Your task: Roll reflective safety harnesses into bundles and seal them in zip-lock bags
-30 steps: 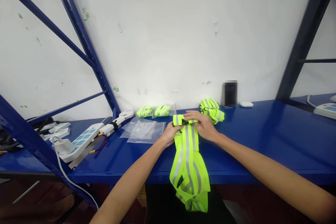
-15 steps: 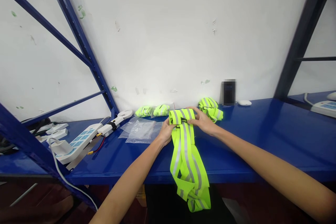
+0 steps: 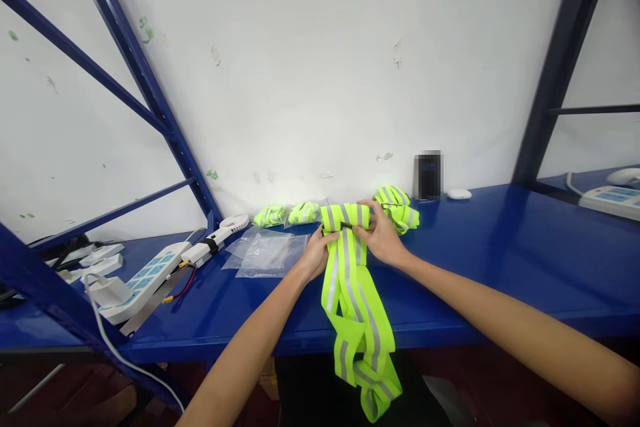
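A neon-yellow reflective strap vest (image 3: 353,293) with grey stripes lies across the blue shelf (image 3: 500,260) and hangs over its front edge. Its far end is rolled into a thick fold (image 3: 345,217). My left hand (image 3: 315,255) grips the left side of that roll. My right hand (image 3: 380,235) holds the right side, fingers over the top. Clear plastic bags (image 3: 267,253) lie just left of my left hand.
Two bagged folded vests (image 3: 287,215) lie by the wall, another folded vest (image 3: 400,207) sits right of my hands. A small white fan (image 3: 220,235) and power strips (image 3: 145,273) with cables occupy the left. A dark device (image 3: 429,175) and white puck (image 3: 459,194) stand at the back. Blue rack struts cross left.
The rolled end of the vest has grown thicker and shifted a little away from me as both hands turned it over. The hanging part has shortened slightly.
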The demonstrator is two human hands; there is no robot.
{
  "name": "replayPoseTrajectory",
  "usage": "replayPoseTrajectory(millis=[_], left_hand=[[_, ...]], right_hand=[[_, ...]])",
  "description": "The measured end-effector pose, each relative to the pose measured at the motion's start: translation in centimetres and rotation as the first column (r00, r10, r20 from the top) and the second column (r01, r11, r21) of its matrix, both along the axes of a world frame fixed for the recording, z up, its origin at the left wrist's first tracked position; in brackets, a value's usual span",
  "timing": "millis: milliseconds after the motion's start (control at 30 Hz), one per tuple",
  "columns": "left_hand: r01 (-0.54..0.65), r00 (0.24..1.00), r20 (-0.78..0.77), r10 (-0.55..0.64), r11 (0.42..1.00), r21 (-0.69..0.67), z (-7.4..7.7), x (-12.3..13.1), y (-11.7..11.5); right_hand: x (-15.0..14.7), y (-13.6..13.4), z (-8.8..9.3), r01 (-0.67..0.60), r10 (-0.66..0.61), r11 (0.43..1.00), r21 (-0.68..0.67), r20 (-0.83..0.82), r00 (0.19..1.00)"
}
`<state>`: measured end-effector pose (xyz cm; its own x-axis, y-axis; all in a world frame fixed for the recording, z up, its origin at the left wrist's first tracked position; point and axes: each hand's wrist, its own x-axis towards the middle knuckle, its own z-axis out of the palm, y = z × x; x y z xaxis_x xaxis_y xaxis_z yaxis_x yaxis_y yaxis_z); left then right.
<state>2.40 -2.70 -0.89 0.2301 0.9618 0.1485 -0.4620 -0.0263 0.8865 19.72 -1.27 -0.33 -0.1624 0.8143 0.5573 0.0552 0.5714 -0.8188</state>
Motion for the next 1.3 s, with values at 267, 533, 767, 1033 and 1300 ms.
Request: replayPoseTrajectory(millis=[267, 533, 767, 1033, 1300], left_hand=[[-0.079, 0.981, -0.178, 0.079, 0.997, 0.011, -0.8, -0.1, 0.2], [-0.102, 0.972, -0.216, 0.098, 0.995, -0.009, -0.9, 0.0, 0.2], [-0.051, 0.989, -0.141, 0.041, 0.996, -0.07, -0.8, 0.0, 0.2], [0.099, 0.995, -0.006, -0.1, 0.995, -0.033, -0.5, 0.2, -0.1], [0.004, 1.0, -0.025, -0.005, 1.0, -0.01, -0.3, 0.1, 0.1]], right_hand=[[-0.1, -0.7, -0.2, 0.041, -0.083, 0.982, 0.184, 0.227, 0.97], [0.1, -1.1, 0.6, -0.013, -0.031, 0.974, 0.225, 0.19, 0.981], [0.2, -0.7, 0.1, 0.053, -0.13, 0.946, 0.32, 0.226, 0.965], [0.5, 0.4, -0.5, -0.015, -0.08, 0.906, 0.423, 0.205, 0.975], [0.9, -0.1, 0.6, -0.108, 0.048, 0.959, 0.263, 0.224, 0.973]])
